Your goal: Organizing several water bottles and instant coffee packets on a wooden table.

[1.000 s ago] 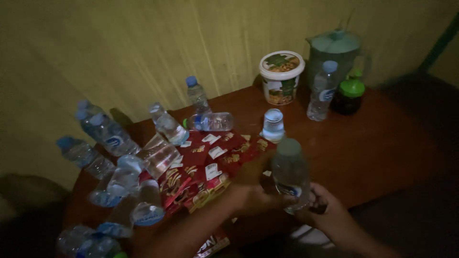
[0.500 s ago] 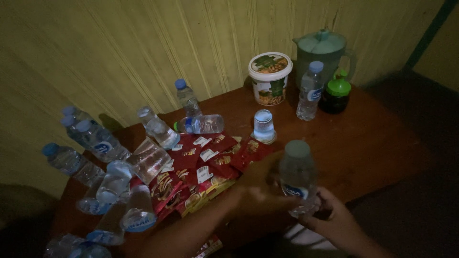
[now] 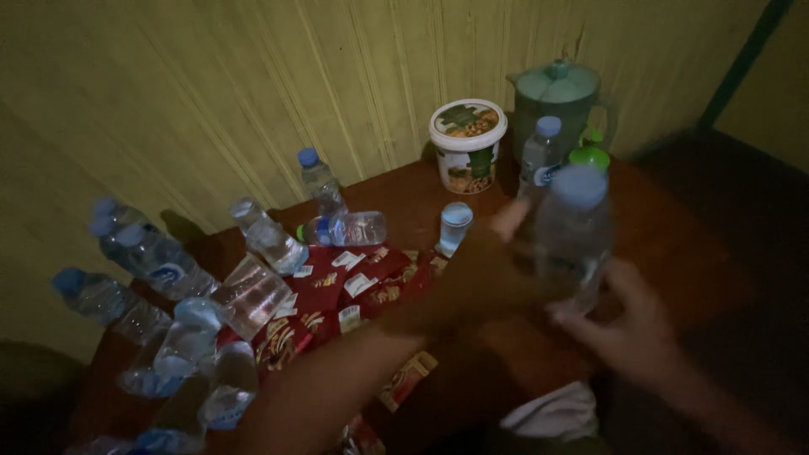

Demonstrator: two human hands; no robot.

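Note:
A clear plastic water bottle (image 3: 575,232) with a pale blue cap is lifted upright above the right part of the brown wooden table (image 3: 674,253), blurred by motion. My left hand (image 3: 484,274) is pressed against its left side, with fingers reaching up along it. Around the bottle's base my right hand (image 3: 628,329) grips from below and to the right. Just behind the bottle stand another upright water bottle (image 3: 539,156) and a green-capped dark bottle (image 3: 590,158).
A green jug (image 3: 556,97) and a white lidded tub (image 3: 468,143) stand at the back by the yellow-green wall. A small sealed water cup (image 3: 455,226), red sachets (image 3: 354,295) and several water bottles (image 3: 160,270) crowd the left. A white cloth (image 3: 556,414) lies near me.
Both hands have carried the bottle up and away from me toward the back right of the table, and the camera has moved closer. Everything else on the table stays where it was.

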